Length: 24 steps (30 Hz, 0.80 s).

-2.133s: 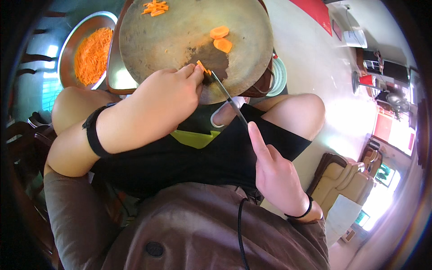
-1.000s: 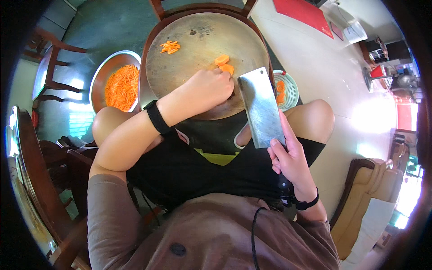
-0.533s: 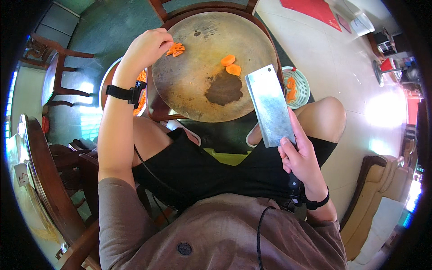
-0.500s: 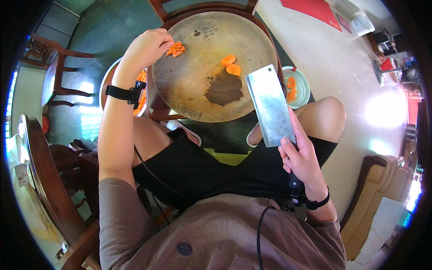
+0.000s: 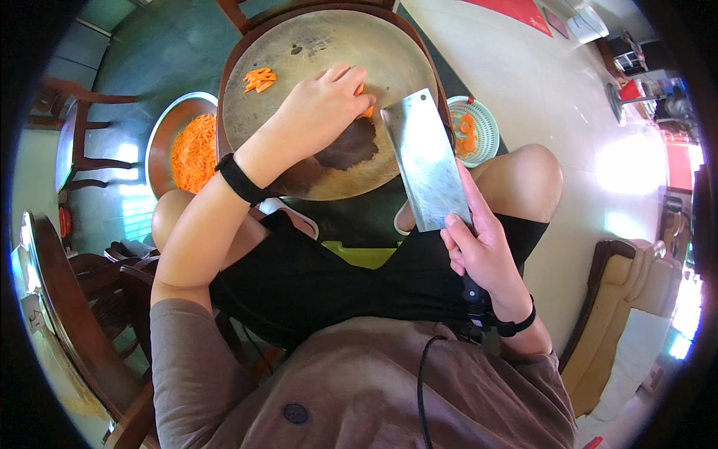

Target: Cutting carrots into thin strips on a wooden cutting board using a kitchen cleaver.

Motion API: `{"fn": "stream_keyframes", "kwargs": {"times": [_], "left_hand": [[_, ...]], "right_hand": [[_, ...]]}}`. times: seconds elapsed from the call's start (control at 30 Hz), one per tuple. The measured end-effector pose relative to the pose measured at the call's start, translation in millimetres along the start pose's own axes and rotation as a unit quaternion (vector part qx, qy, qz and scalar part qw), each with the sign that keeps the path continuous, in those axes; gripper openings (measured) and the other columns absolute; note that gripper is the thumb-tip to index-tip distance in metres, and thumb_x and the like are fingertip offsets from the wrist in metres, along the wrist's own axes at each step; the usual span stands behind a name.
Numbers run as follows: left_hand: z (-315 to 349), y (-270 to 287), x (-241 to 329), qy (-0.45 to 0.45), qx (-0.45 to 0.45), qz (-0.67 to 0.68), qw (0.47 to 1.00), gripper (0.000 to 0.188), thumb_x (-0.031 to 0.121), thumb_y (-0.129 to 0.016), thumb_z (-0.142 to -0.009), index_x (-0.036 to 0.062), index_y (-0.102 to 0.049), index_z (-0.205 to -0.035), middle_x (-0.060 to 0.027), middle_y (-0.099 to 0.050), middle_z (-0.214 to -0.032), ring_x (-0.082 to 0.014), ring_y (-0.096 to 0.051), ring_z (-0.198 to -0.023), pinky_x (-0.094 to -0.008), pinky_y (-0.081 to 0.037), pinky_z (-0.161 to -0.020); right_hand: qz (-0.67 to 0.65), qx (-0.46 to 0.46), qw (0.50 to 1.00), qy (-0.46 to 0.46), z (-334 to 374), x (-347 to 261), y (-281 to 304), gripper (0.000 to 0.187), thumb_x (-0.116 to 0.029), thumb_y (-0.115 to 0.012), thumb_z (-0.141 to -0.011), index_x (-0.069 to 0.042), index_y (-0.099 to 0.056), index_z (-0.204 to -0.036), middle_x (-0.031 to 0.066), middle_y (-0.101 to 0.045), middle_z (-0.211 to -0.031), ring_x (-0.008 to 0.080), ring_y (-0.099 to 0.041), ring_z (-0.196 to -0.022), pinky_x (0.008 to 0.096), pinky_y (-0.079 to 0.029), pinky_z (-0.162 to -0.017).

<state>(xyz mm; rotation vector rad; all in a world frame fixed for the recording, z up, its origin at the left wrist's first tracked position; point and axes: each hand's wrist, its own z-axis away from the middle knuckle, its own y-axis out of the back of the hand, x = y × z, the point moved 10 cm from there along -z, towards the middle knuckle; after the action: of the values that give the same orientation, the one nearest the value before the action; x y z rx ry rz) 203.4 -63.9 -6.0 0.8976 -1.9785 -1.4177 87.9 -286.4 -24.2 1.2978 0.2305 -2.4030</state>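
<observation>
Left hand [image 5: 318,112] now over carrot pieces [image 5: 366,110]

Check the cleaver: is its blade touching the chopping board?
No, the cleaver is lifted flat in the right hand, above the board's edge.

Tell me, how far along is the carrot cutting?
A good deal looks done: the metal bowl holds a heap of orange carrot shreds, and a small pile of cut strips lies on the round wooden board. In hand: the left hand covers carrot pieces on the board while the right hand holds the broad steel cleaver raised. Left: carrot chunks in the pale round basket.
</observation>
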Motion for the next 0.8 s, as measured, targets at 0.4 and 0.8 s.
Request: {"fn": "stream_keyframes", "kwargs": {"times": [0.4,0.8], "left_hand": [[39.4,11.9,1.2,0.032,-0.114,0.236,0.965,0.021,0.002,-0.074,-0.088,0.0045,-0.064,-0.106,-0.0137,-0.062,-0.11,-0.0389,-0.068,-0.101,-0.048,-0.058,-0.082],[70.5,29.4,41.1,0.049,-0.15,0.104,0.982,0.06,0.011,-0.073,-0.089,-0.0116,-0.055,-0.142,-0.0224,-0.057,-0.141,-0.0386,-0.063,-0.127,-0.0452,-0.059,-0.101]], "right_hand": [[0.096,0.005,0.995,0.035,-0.5,-6.6,-2.5,0.072,-0.007,-0.051,-0.112,-0.019,-0.023,-0.177,0.0065,-0.066,-0.097,0.0096,-0.059,-0.073,0.0268,-0.053,-0.073],[0.296,-0.007,0.936,0.191,-4.1,-41.9,-30.6,0.071,-0.001,-0.053,-0.109,-0.011,-0.029,-0.174,0.0242,-0.066,-0.1,0.0368,-0.071,-0.083,0.0387,-0.057,-0.083]]}}
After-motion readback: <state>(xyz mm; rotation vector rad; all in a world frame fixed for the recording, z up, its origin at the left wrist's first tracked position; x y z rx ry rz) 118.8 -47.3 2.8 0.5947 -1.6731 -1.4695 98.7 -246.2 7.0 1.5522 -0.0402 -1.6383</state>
